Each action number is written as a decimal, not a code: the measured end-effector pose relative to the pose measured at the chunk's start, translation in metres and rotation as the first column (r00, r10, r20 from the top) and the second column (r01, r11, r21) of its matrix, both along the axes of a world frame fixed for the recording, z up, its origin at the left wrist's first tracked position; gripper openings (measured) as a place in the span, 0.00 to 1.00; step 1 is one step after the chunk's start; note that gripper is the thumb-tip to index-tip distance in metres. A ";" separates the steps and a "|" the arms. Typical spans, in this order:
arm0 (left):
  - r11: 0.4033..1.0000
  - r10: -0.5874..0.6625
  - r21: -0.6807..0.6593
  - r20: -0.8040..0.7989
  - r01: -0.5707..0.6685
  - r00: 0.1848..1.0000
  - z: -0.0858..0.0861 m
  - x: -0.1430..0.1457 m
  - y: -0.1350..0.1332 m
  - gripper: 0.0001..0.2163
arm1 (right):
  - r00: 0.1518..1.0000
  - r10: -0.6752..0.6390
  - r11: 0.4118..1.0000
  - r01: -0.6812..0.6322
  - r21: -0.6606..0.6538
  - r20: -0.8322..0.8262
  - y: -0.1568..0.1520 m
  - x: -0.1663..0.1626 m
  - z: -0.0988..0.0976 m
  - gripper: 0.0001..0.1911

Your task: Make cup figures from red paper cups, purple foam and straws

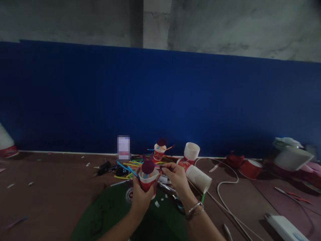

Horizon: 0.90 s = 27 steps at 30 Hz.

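Gripped upright in the left hand [140, 198] over the green cloth [112, 214] at the floor's [50, 187] near edge, red cup [147, 183] topped by purple disc [148, 166], right hand [177, 176] just right of it, fingertips [163, 168] pinched together beside the disc's edge.
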<state>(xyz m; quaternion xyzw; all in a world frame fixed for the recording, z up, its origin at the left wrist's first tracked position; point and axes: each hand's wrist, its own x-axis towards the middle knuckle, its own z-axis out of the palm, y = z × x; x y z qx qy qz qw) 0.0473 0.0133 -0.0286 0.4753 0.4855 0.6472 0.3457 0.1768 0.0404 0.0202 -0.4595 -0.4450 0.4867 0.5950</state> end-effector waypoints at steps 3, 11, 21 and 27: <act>1.000 0.015 -0.008 -0.002 -0.015 1.000 -0.001 -0.001 0.002 0.33 | 0.999 0.035 0.999 -0.035 0.040 0.011 0.000 0.001 0.001 0.17; 0.999 -0.053 0.000 -0.015 0.053 0.999 -0.004 -0.002 0.003 0.33 | 0.981 0.004 0.984 -0.038 0.175 0.193 0.000 0.006 -0.001 0.14; 0.989 -0.130 -0.068 0.000 0.130 0.991 -0.016 -0.003 0.007 0.34 | 0.972 0.026 0.985 -0.065 0.161 0.233 0.004 0.010 -0.007 0.12; 0.970 -0.130 -0.202 0.045 0.136 0.991 -0.014 -0.006 0.013 0.29 | 0.963 0.059 0.992 -0.087 0.097 0.262 0.011 0.013 -0.016 0.15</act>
